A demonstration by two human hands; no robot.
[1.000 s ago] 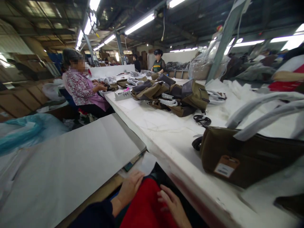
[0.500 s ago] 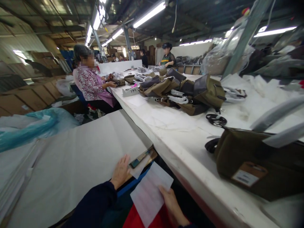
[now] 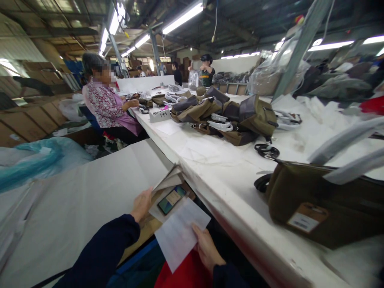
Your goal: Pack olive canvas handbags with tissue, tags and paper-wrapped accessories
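Observation:
My left hand is closed on the near edge of the large grey-white paper sheets, holding their corner folded up. Beneath the raised corner lies a phone with a lit screen, on a pale piece of paper. In my right hand, a small white sheet of paper is pinched between thumb and fingers, in front of the phone. Something red is partly covered by this sheet, low in the view.
A long white table runs away on my right. On it are a dark olive handbag with wrapped handles and a heap of similar bags. A co-worker sits at its left side; cartons stand behind.
My left hand has gone from lying on the large sheets to gripping and lifting their corner, which uncovers the phone. My right hand and its paper have shifted slightly left and up.

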